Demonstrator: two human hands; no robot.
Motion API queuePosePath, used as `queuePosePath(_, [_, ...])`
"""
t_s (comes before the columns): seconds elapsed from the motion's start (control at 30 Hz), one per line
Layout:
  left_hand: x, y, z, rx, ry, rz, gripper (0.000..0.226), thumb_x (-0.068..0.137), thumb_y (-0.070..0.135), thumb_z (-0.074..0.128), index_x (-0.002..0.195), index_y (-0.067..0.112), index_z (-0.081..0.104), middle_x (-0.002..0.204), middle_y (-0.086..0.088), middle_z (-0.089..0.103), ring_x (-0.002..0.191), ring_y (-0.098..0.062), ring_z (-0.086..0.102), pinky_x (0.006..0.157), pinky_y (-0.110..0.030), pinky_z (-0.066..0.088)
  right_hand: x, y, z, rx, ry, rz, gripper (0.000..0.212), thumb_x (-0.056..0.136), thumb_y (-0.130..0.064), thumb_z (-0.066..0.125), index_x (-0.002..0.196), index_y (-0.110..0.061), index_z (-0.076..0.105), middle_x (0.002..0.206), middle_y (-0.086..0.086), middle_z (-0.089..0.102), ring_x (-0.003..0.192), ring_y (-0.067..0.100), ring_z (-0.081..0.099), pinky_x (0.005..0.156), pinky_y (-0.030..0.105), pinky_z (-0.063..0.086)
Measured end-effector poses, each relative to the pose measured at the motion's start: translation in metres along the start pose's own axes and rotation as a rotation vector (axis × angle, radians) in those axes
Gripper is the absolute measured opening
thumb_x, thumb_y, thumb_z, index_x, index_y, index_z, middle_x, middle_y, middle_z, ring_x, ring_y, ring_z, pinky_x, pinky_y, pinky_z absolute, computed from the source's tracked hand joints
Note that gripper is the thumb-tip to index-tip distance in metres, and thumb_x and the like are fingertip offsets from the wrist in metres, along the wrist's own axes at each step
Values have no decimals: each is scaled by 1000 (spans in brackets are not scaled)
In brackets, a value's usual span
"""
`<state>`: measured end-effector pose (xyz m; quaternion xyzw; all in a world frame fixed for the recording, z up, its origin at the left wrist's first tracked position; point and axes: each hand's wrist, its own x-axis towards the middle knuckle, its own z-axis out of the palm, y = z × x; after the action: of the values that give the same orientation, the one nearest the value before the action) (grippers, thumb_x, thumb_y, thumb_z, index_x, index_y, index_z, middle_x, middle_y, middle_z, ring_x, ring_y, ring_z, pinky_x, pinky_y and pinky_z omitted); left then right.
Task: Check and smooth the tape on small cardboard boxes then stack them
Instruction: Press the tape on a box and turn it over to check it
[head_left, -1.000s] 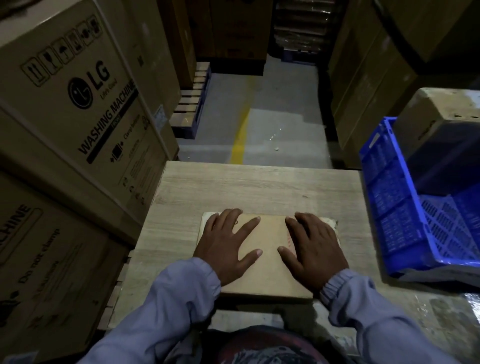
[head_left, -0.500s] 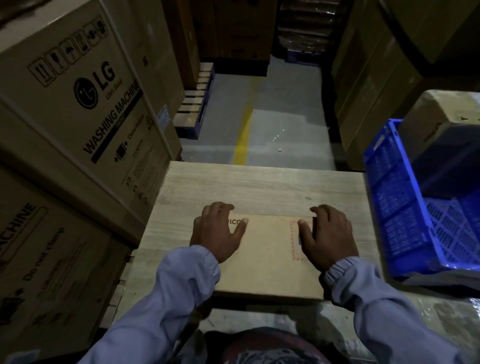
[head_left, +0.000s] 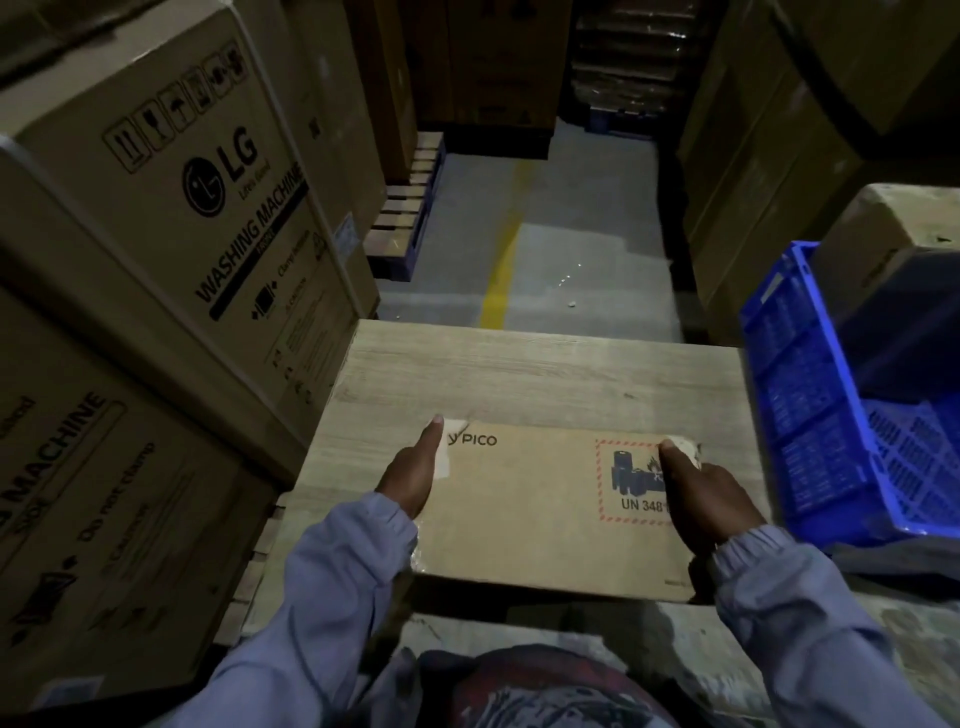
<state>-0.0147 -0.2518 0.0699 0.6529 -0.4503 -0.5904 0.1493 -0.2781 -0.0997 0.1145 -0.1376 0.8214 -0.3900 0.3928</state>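
PICO box (head_left: 524, 514) lies flat on the wooden table (head_left: 519, 374), between your hands. Left hand (head_left: 410, 480): forefinger straight on the corner tape (head_left: 442, 460), pressing, not clutching. Right hand (head_left: 709, 501): fingertips on the opposite tape patch (head_left: 684, 448), same. Risk: both patches look wrinkled; dragging hard would likely crease or peel them, or skid the box away. Room: bare table beyond your fingertips; blue crate (head_left: 800, 415) crowds your right, washing machine cartons (head_left: 208, 270) your left.
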Motion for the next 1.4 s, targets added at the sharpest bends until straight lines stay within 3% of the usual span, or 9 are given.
queuePosePath(0.2, [-8,16,-6,-306,-27,162,38,95,50,49,83,26,74,95,-5,75,100,-31,65,99,-44,46,-2,-7,-4,-7,33,-225,55,88,-67,44,82,-14,57,80,12,65,72,25,62,68,35,44])
queuePosePath(0.37, [2,14,-17,45,-36,148,64,72,69,55,98,11,68,99,-6,68,95,-26,63,93,-42,50,4,13,-8,-136,-23,-219,11,94,-21,53,98,-11,56,93,5,58,81,19,52,66,32,36])
queuePosePath(0.47, [-2,-18,-9,304,62,114,67,68,72,61,95,12,67,89,-4,69,82,-24,65,68,-28,47,5,37,-3,-206,-19,-145,13,90,-13,55,102,-12,54,95,7,60,81,20,53,65,31,36])
queuePosePath(0.77, [-25,-83,6,487,184,100,58,80,53,70,118,15,46,106,-7,64,86,-26,59,71,-28,46,-15,97,9,-382,-41,-72,26,82,-11,63,103,-13,47,86,7,60,71,13,53,55,24,35])
queuePosePath(0.9, [-29,-88,17,585,171,169,66,89,47,60,137,13,31,131,-12,55,113,-33,56,89,-35,47,-14,96,9,-462,-55,-112,36,84,-16,63,114,-12,44,84,2,58,73,17,54,62,29,38])
queuePosePath(0.97, [-33,-91,28,749,196,305,78,96,39,49,152,8,5,160,-14,15,144,-30,23,117,-37,23,-14,95,15,-492,-59,-268,48,82,-18,62,125,-14,40,102,5,58,92,22,57,80,30,44])
queuePosePath(1.03, [-39,-95,38,1020,204,576,73,98,32,36,154,8,-5,162,-10,-8,149,-27,-3,120,-39,4,-10,102,25,-703,-78,-549,63,80,-27,60,136,-9,39,134,14,50,125,30,47,105,40,40])
queuePosePath(1.2, [-33,-102,42,1217,28,740,63,89,31,31,148,9,24,157,-10,29,145,-27,23,108,-43,22,-3,117,52,-1024,-110,-775,66,91,-44,37,141,-2,42,153,19,31,141,38,29,117,43,19])
queuePosePath(1.4, [-29,-94,43,1293,-45,687,73,88,42,6,155,12,7,163,-4,-2,150,-23,-5,120,-38,1,5,114,55,-1079,-122,-809,69,95,-52,24,129,0,54,141,23,47,131,41,43,105,49,32])
